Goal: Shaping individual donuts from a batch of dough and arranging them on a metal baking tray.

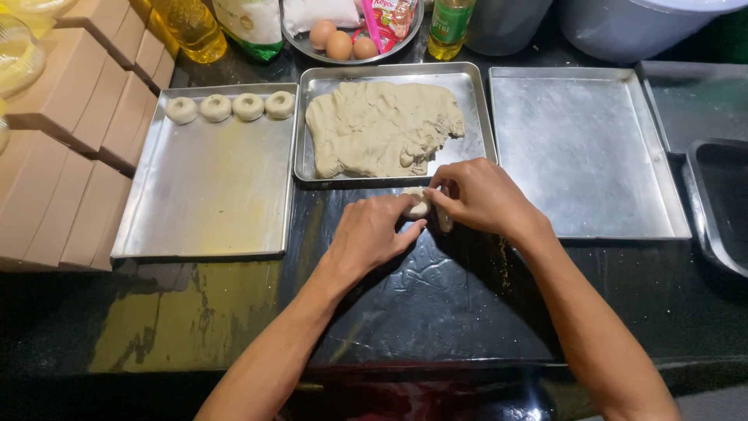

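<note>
A small lump of pale dough (417, 204) lies on the black worktop just in front of the middle tray. My left hand (372, 232) and my right hand (481, 195) both pinch it from either side, fingers closed on it. Behind them a steel tray (477, 117) holds a big flat mass of the same dough (380, 127). To the left, a second steel tray (210, 203) carries several ring-shaped dough pieces (231, 107) in a row along its far edge.
An empty steel tray (584, 148) lies at the right, a dark pan (721, 203) beyond it. Brown cardboard boxes (70, 148) are stacked at the left. At the back stand oil bottles (191, 27), a plate with three eggs (340, 43) and grey tubs (623, 23).
</note>
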